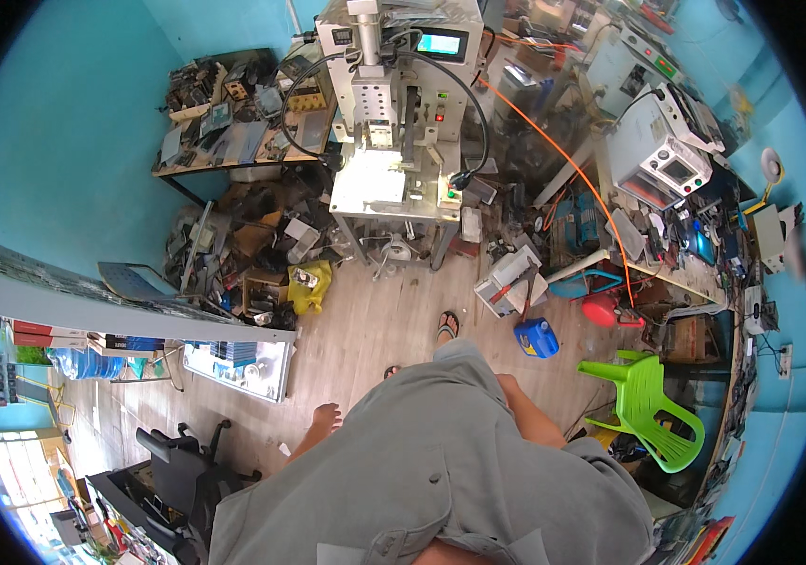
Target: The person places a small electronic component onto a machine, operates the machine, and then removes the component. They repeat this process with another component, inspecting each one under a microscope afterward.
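Note:
My left hand (326,416) hangs beside my grey shirt (436,452) at the lower left, fingers apart and empty, above the wood-look floor (375,311). My right forearm (530,414) shows at the right side of the shirt; the fingers there are hidden behind my body. My sandalled foot (448,326) is on the floor ahead. A white press machine (375,113) with a lit screen and black hoses stands in front of me on a metal stand. A blue jug (535,339) lies to the right of my foot.
Cluttered workbenches (233,141) flank the machine, with heaps of parts below. An orange hose (577,165) runs down to the right. A green plastic chair (648,405) stands at right, a black office chair (172,480) at lower left. A yellow bag (309,287) and metal shelf edge (233,330) are at left.

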`<state>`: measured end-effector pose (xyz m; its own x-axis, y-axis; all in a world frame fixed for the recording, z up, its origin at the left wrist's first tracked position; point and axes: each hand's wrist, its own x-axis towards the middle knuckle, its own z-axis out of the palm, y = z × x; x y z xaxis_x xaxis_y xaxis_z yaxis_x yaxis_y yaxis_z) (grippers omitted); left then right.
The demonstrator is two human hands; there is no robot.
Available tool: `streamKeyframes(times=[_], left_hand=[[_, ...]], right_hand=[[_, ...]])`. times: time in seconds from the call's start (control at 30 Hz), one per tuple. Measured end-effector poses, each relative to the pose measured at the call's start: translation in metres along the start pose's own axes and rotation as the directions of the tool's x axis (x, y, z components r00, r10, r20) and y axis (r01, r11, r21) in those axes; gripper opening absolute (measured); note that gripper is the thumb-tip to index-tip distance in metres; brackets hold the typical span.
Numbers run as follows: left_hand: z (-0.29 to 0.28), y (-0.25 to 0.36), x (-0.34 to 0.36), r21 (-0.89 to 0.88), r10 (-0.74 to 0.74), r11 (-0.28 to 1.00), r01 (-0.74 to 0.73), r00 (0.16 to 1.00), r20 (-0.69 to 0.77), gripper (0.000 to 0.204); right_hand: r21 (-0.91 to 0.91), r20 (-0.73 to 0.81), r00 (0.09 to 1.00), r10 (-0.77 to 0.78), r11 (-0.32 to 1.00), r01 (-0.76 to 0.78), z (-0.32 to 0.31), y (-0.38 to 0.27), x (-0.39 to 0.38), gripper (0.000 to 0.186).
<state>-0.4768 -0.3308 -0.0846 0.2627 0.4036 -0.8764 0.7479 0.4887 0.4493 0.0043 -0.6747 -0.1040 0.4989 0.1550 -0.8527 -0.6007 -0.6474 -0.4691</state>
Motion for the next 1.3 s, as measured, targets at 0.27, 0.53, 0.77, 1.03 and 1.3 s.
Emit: streamKeyframes(times=[0.27, 0.53, 0.77, 1.03, 1.3], left_hand=[[0.022, 0.074, 0.033, -0.077, 0.007, 0.997, -0.015, 0.996, -0.091, 0.031], [0.099, 0.186, 0.057, -0.163, 0.070, 0.976, -0.142, 0.922, -0.382, 0.041], [0.143, 0.217, 0.057, -0.084, 0.106, 0.986, -0.146, 0.925, -0.365, 0.048], [0.121, 0.168, 0.059, -0.335, -0.216, 0.929, 0.159, 0.967, -0.139, 0.041], [0.126, 0.187, 0.044, -0.426, -0.272, 0.887, 0.179, 0.947, -0.169, 0.045]], right_hand=[[-0.413, 0.215, 0.953, -0.213, 0.865, 0.287, -0.028, -0.095, 0.051, 0.047], [-0.205, 0.133, 0.989, 0.060, 0.978, -0.032, -0.073, -0.184, 0.122, 0.048], [-0.219, 0.133, 0.991, 0.019, 0.976, 0.010, -0.116, -0.226, 0.154, 0.060], [-0.166, 0.120, 0.991, 0.066, 0.985, -0.045, -0.094, -0.208, 0.168, 0.051], [-0.254, 0.136, 0.989, 0.066, 0.967, -0.030, -0.092, -0.184, 0.167, 0.049]])
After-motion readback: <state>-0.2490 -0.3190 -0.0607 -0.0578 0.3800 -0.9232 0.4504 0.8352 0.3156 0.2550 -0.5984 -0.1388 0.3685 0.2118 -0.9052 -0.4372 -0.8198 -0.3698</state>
